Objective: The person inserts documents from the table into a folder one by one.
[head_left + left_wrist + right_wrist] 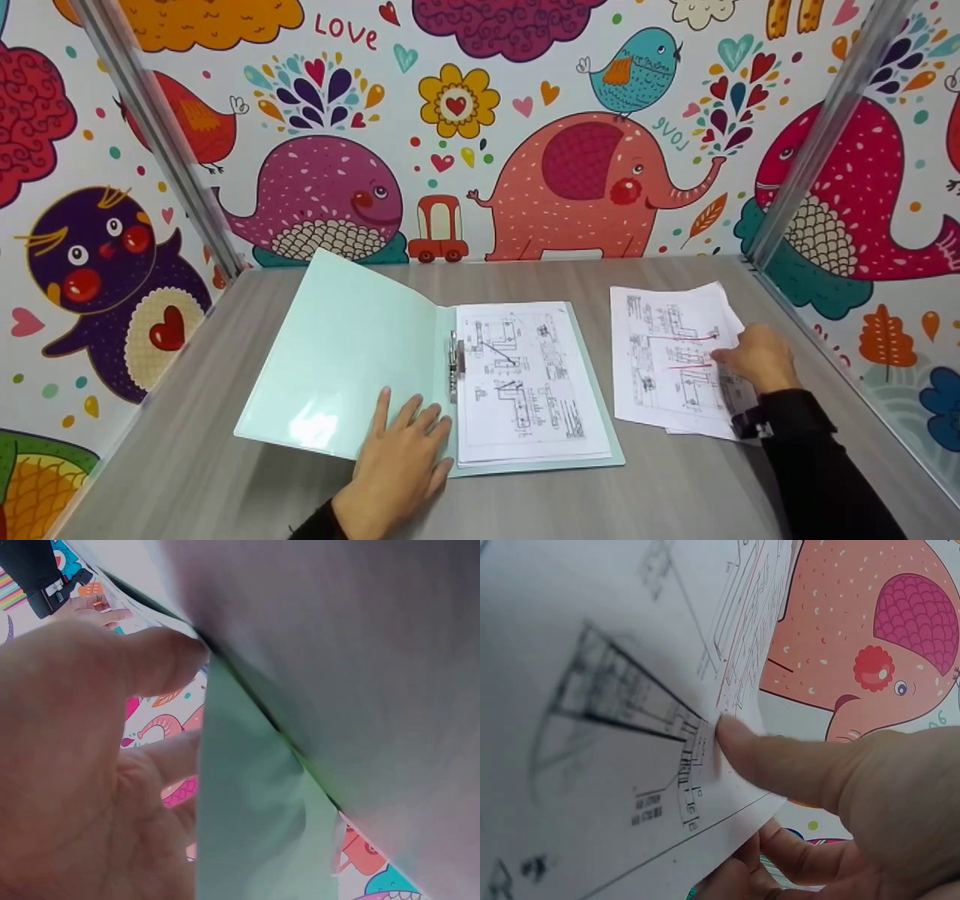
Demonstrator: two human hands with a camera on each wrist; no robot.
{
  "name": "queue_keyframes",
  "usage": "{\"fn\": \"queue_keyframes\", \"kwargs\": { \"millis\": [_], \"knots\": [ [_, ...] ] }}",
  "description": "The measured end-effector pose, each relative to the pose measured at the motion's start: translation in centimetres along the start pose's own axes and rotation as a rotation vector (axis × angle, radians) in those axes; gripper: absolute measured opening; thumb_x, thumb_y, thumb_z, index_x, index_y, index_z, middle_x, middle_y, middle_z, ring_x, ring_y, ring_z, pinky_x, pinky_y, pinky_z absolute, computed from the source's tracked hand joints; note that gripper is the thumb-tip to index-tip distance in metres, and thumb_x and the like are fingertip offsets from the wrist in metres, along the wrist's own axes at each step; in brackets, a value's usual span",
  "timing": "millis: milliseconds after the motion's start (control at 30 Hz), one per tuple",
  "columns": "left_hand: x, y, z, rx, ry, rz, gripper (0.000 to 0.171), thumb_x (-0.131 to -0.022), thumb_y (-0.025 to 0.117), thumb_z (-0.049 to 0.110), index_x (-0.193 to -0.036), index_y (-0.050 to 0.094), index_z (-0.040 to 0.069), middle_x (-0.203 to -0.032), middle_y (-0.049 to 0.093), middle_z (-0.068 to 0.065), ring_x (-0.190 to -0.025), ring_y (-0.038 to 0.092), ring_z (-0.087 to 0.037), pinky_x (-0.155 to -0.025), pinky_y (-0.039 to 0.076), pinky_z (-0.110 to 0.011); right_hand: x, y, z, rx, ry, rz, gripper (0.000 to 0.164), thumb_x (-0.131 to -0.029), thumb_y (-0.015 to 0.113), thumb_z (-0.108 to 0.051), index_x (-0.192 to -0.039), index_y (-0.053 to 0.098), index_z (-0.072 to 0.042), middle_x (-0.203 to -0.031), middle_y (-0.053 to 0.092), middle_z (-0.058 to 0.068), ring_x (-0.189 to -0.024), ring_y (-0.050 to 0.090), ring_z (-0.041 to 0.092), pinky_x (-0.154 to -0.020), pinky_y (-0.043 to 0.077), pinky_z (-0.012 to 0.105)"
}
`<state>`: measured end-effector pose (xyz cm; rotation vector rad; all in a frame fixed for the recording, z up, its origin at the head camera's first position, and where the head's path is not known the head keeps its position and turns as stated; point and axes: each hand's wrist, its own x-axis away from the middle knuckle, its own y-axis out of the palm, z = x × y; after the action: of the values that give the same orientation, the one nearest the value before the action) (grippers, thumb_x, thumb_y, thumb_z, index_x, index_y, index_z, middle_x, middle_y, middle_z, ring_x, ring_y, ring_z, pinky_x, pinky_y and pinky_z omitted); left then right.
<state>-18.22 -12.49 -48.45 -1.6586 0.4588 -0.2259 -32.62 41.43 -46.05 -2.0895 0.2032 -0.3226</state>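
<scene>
A pale green folder (360,360) lies opened out, its cover tilted up off the table at the left. Printed technical drawings (517,442) sit on its right side, beside a metal clip (454,360) at the spine. With fingers spread and fairly straight, my left hand (397,469) rests on the cover's lower inner part near the spine. To the right, my right hand (757,360) pinches the right edge of some loose drawing sheets (637,390) with red pen lines. The right wrist view shows the thumb on the printed face of a sheet (630,825) and curled fingers behind it.
The grey wood-grain table (187,480) meets a wall (510,90) printed with cartoon animals at the back. Side panels with similar prints stand left and right, joined by metal posts (817,142). The loose sheets lie near the right panel.
</scene>
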Motion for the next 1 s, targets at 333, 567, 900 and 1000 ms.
{"fn": "queue_keyframes", "kwargs": {
  "millis": [333,567,900,1000],
  "knots": [
    [0.00,-0.02,0.01,0.007,0.001,0.003,0.052,-0.106,0.079,0.051,-0.147,0.077,0.017,-0.157,0.074,-0.006,-0.157,0.062,-0.037,-0.138,0.037,-0.076,0.21,-0.08,0.24,-0.046,0.011,0.020,0.053,-0.113,0.068,-0.017,-0.144,0.059,0.026,-0.131,0.068,0.043,-0.102,0.063,0.046,-0.086,0.055,0.052],
    [0.00,0.00,0.05,0.025,-0.003,-0.004,0.052,-0.107,0.079,0.050,-0.147,0.077,0.017,-0.158,0.074,-0.006,-0.158,0.061,-0.038,-0.138,0.035,-0.076,0.18,0.14,0.37,-0.078,-0.034,0.075,0.044,-0.112,0.070,-0.014,-0.132,0.065,0.025,-0.111,0.068,0.034,-0.094,0.064,0.042,-0.078,0.053,0.044],
    [0.13,0.22,0.05,-0.007,0.005,0.043,0.050,-0.106,0.079,0.051,-0.145,0.077,0.019,-0.155,0.075,-0.005,-0.155,0.063,-0.036,-0.137,0.039,-0.075,0.13,0.20,0.24,-0.100,-0.067,0.126,0.043,-0.114,0.066,-0.011,-0.133,0.064,0.028,-0.103,0.067,0.033,-0.088,0.065,0.040,-0.072,0.050,0.040],
    [0.09,0.13,0.06,-0.003,0.001,0.029,0.051,-0.107,0.078,0.051,-0.146,0.077,0.018,-0.156,0.075,-0.005,-0.156,0.062,-0.036,-0.137,0.038,-0.075,0.00,0.07,0.14,-0.115,-0.052,0.112,0.046,-0.117,0.063,-0.011,-0.141,0.061,0.028,-0.107,0.067,0.034,-0.091,0.066,0.041,-0.076,0.052,0.041]
  ]
}}
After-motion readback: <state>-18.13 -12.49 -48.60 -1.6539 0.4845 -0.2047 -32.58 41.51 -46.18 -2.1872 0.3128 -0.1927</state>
